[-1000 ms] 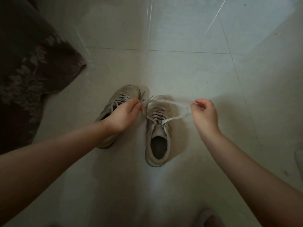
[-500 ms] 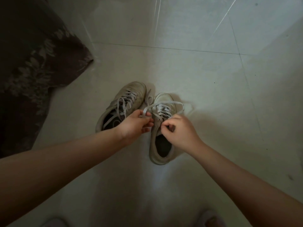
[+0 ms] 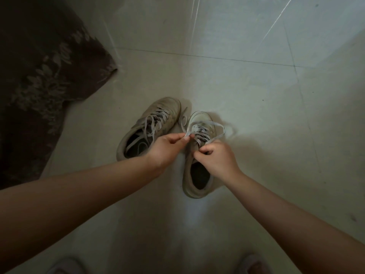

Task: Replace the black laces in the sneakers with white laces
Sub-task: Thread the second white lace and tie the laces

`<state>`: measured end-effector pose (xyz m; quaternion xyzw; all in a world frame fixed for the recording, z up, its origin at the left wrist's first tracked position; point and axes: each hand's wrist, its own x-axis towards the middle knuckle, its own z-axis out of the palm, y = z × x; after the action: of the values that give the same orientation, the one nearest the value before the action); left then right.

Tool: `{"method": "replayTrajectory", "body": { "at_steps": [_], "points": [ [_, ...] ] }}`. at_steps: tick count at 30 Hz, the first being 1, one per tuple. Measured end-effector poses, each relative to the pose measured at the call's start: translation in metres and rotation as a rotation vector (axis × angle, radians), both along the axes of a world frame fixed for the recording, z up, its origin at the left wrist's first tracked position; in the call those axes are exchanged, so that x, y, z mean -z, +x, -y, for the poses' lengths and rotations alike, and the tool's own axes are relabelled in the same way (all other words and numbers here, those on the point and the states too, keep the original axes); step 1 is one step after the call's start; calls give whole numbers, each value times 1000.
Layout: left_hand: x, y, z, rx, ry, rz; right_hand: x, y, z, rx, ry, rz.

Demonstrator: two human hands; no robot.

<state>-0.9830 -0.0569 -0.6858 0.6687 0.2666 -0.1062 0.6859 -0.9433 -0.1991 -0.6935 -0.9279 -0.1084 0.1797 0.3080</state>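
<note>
Sneakers (image 3: 197,155) stood side by side on the tiled floor (image 3: 256,95), toes pointing away, worn and grey. My left hand (image 3: 166,149) pinched one end of the right shoe's white lace (image 3: 217,125); my right hand (image 3: 215,159) gripped the other at the eyelets.

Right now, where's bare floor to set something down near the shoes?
Bare tile right of the right shoe, out to the tile seam. More beyond both toes, up to the cross seam. A narrower strip lies between the left shoe and the dark patterned cloth. Crowded: the gap between the shoes, where both hands pinch the white lace.
</note>
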Motion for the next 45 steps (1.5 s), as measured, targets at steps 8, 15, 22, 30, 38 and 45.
{"method": "replayTrajectory", "body": {
  "at_steps": [8,15,22,30,38,45],
  "points": [
    [6,-5,-5,84,221,-31,5,1,5,38,73,-60],
    [7,-9,-8,38,71,-71,4,1,6,46,76,-92],
    [7,-7,-5,-15,44,-53,2,0,6,29,71,-94],
    [10,-6,0,89,214,16,2,2,10,-96,87,-83],
    [12,-7,5,107,157,68,3,1,14,-33,214,-83],
    [15,-2,3,277,457,188,-6,-2,17,200,384,-9]
  ]
}}
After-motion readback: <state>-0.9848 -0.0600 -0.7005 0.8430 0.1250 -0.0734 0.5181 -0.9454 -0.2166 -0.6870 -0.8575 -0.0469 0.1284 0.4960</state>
